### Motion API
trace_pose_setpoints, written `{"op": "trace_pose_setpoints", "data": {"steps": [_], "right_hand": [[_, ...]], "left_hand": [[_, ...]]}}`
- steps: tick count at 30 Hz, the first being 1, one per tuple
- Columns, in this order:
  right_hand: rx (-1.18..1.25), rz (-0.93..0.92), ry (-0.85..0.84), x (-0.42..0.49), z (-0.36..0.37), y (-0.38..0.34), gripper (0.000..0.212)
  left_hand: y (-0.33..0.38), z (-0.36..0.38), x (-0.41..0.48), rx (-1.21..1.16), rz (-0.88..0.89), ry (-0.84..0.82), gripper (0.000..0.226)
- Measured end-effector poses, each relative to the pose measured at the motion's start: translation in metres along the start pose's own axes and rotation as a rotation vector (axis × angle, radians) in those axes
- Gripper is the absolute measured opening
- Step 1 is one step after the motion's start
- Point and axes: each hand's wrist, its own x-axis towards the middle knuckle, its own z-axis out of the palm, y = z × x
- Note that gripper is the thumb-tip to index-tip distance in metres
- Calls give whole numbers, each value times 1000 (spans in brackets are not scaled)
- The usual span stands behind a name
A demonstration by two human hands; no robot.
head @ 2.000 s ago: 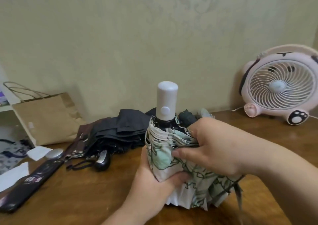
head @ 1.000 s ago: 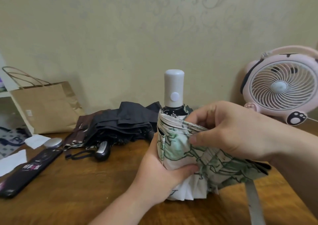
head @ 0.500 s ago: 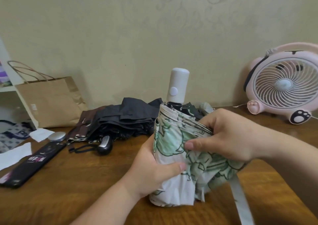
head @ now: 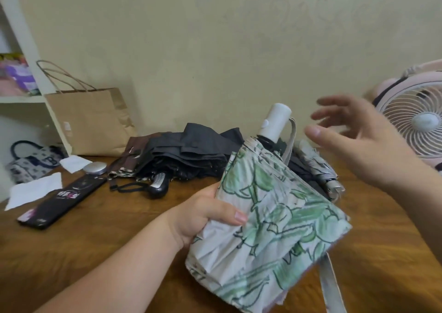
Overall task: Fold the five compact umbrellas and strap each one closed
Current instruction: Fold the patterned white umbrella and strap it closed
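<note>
Wooden table (head: 95,253) lay bare at eight and four o'clock of the leaf-print umbrella (head: 282,217), with a dark umbrella heap (head: 191,150) at eleven and pink fan (head: 416,126) at two.

Soft, even indoor light, and one hand is smeared.
The light is flat and warm, with no hard shadows on the wall (head: 215,49) and only a dull sheen on the wooden table (head: 100,241). The right hand (head: 354,143) is streaked with motion blur, its fingers ghosted. The left hand (head: 203,214) and the leaf-print umbrella (head: 275,212) it grips look fairly sharp. The shelf post (head: 21,37) leans at the left edge from wide-angle bend, and the fan (head: 416,126) goes soft at the right.
</note>
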Motion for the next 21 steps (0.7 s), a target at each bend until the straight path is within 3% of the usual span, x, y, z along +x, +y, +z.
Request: {"op": "trace_pose_setpoints", "data": {"steps": [1,3,6,8,10,12,13,15,18,21], "right_hand": [[-127,-181,22,5,-2,0,77],[-456,-483,-112,12,-5,-7,85],[-881,-676,-327,23,-3,-17,102],[-1022,-813,-328,23,11,-13,82],[-990,-953,-222,21,24,-6,41],[-974,-913,-196,19,28,-9,9],[-986,-857,-230,19,28,-14,5],[-1078,-700,-325,18,30,-22,16],[-1307,-454,-489,8,36,-29,9],[-1275,-308,-567,2,36,-41,5]], "left_hand": [[2,-1,-1,-4,-31,-20,67],[7,-2,-4,-15,-101,-61,71],[18,-5,-11,-26,-188,-145,71],[26,-6,-16,-47,-240,-213,77],[32,-4,-18,-70,-319,-310,75],[38,1,-16,29,-369,-353,66],[41,2,-15,144,-375,-325,62],[49,6,-13,445,-355,-187,53],[62,17,-13,922,-333,39,49],[59,32,-11,1351,-285,252,44]]}}
